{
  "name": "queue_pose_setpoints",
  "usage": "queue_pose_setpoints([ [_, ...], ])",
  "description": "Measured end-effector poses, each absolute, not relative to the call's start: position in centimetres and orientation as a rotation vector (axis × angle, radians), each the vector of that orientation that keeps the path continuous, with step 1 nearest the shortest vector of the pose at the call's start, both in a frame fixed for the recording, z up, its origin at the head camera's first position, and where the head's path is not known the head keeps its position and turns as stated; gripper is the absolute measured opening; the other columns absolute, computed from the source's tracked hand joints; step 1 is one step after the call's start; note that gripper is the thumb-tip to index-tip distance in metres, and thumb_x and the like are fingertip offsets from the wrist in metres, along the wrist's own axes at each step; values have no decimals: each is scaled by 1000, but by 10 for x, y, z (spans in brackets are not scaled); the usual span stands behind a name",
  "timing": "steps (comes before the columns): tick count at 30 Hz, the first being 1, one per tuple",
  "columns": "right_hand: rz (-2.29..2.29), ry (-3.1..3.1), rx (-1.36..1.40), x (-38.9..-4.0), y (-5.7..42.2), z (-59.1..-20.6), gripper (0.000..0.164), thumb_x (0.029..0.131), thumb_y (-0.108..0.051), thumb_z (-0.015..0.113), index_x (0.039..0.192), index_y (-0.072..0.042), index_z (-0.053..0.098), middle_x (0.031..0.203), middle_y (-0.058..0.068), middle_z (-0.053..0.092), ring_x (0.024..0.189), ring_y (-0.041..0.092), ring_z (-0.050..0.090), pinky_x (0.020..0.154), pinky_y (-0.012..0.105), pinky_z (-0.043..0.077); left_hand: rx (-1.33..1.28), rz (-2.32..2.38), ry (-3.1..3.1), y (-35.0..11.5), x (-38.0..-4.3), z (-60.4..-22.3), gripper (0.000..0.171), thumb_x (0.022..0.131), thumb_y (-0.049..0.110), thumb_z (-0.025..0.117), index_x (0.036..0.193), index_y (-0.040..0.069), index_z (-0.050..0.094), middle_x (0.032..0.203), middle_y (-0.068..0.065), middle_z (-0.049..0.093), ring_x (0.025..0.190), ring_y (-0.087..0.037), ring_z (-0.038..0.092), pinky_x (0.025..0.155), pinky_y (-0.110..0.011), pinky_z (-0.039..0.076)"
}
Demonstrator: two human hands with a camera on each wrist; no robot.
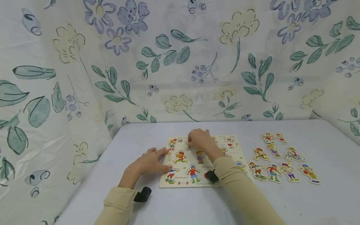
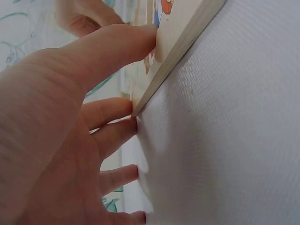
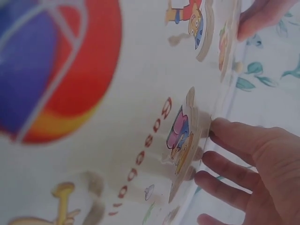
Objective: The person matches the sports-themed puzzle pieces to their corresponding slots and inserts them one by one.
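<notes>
A wooden puzzle board [image 1: 182, 159] printed with sports figures lies on the table. My left hand [image 1: 147, 161] steadies its left side, fingers spread. In the left wrist view, that hand's thumb [image 2: 136, 42] presses on the board's face and the other fingertips touch its edge and the table. My right hand [image 1: 200, 139] reaches over the board's upper part, with thumb and index finger pinched together at a small figure-shaped puzzle piece [image 1: 187, 145], mostly hidden by the hand. In the right wrist view, the right hand [image 3: 262, 173] is beyond a raised baseball figure [image 3: 180, 136].
Several loose figure puzzle pieces [image 1: 291, 172] lie in rows on the white table [image 1: 323, 140], right of the board. Floral cloth [image 1: 180, 78] hangs behind and on the left. A black wrist camera [image 1: 143, 194] sits on the left wrist, another [image 1: 212, 176] on the right.
</notes>
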State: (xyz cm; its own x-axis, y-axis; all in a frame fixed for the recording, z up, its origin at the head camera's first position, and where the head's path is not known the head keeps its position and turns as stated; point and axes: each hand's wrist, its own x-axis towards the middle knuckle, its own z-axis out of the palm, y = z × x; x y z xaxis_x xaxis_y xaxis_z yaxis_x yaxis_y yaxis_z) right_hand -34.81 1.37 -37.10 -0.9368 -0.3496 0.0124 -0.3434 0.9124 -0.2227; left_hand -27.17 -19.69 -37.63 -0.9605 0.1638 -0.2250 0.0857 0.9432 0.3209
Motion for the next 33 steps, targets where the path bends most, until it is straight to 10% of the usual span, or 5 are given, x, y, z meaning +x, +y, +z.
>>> queue_pose_setpoints([
  [33, -418, 3097, -608, -342, 58, -363, 28, 94, -28, 68, 118, -15, 70, 109, 3, 67, 108, 25, 60, 101, 59, 38, 207, 445, 2850, -198, -271, -375, 82, 79, 49, 76, 150, 21, 44, 153, -29, 32, 135, -57, 34, 102, -74, 32],
])
